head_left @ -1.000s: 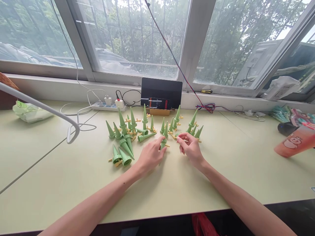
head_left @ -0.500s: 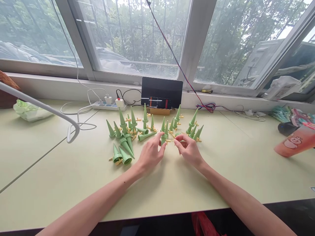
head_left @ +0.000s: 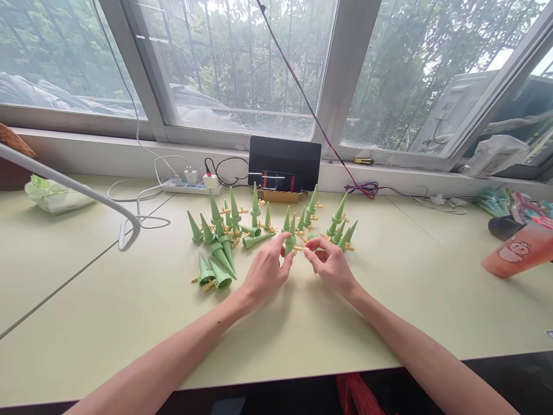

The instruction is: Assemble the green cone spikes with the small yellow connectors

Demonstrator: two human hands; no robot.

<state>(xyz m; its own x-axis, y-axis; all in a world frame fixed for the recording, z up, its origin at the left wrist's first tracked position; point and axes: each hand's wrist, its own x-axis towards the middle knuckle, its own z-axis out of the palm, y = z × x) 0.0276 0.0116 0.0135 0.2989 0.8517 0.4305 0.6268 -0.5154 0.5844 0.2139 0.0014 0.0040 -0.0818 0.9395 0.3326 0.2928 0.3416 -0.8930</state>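
Note:
Between the thumb and fingers of my left hand [head_left: 268,268] stands a green plastic watering spike [head_left: 291,243], point up. A small yellow valve [head_left: 298,248] sticks out sideways from its base, toward the right. My right hand [head_left: 332,264] is closed in a pinch on the outer end of that valve; the fingertips partly cover it. More green spikes with yellow valves surround my hands: an upright spike [head_left: 215,208] in the left group, a lying spike [head_left: 258,240] beyond my left hand, and a spike [head_left: 339,214] in the right group.
At the back, a tablet [head_left: 285,153] leans by the window with a phone [head_left: 281,181] before it. A power strip [head_left: 184,185] with cables lies back left. A white curved bar [head_left: 78,185] crosses the left side. An orange cup [head_left: 516,252] stands tilted at right.
My right hand has shifted slightly left, closer to the spike. The spike in my left hand has moved a little to the right. The other spikes look unchanged.

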